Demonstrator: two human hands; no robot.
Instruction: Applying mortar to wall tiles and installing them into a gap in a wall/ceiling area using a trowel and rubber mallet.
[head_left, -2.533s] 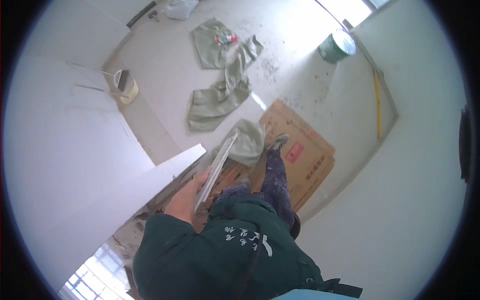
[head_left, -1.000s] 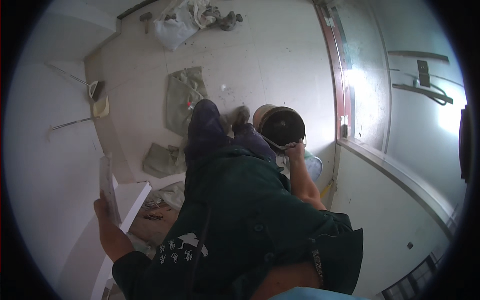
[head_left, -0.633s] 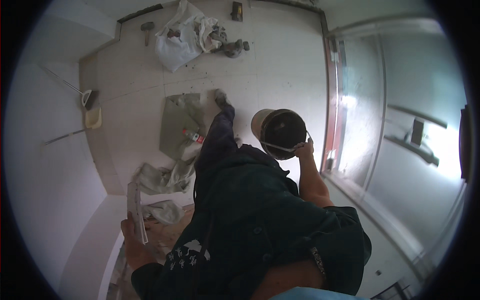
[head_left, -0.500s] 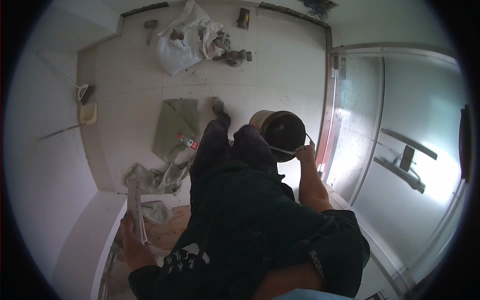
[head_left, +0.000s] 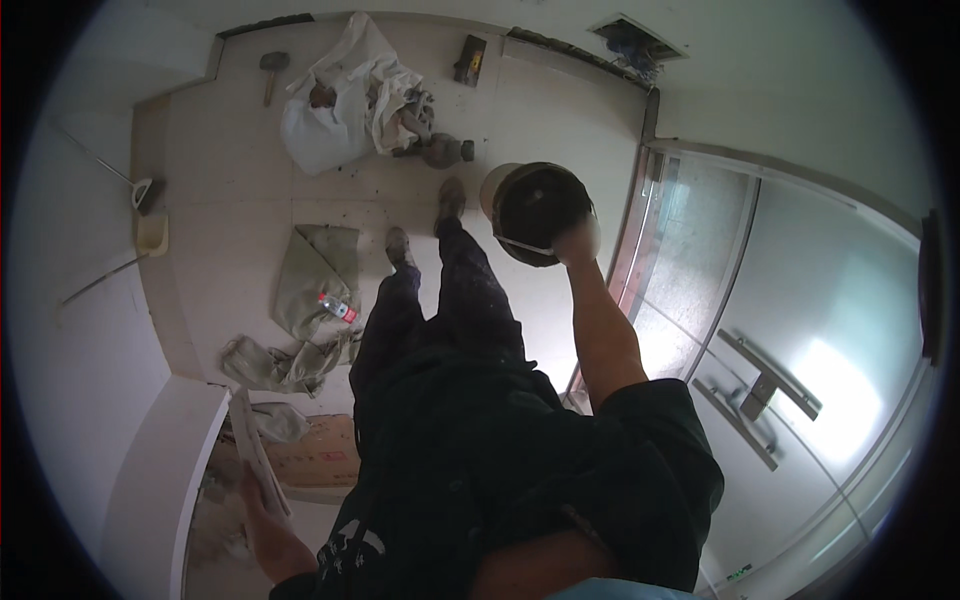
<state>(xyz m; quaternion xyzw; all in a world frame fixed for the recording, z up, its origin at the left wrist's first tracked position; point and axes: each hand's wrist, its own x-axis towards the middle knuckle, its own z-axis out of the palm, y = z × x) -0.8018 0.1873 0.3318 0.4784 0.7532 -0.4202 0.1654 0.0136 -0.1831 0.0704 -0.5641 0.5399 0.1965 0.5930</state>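
Note:
My left hand [head_left: 257,492], at the lower left, is closed round long, flat, pale strips [head_left: 246,430], held upright beside my dark green jacket. My right hand [head_left: 576,240], blurred, grips the wire handle of a dark bucket [head_left: 533,203], which hangs or stands just right of my feet; I cannot tell if it touches the floor. The bucket's inside looks dark. A crumpled olive cloth [head_left: 310,260] with a red-labelled plastic bottle [head_left: 338,307] on it lies left of my legs.
A white sack [head_left: 322,130] of debris, a mallet [head_left: 270,72] and a trowel [head_left: 470,60] lie ahead. A broom [head_left: 143,193] and dustpan [head_left: 151,236] lean at the left wall. Cardboard [head_left: 322,450] lies behind a low white partition [head_left: 160,460]. A glass door [head_left: 800,330] is at the right.
My right hand took hold of the bucket's handle after the earliest frame. Since the last earlier frame, that arm has stretched forward, the bucket moving farther ahead; my feet have shifted.

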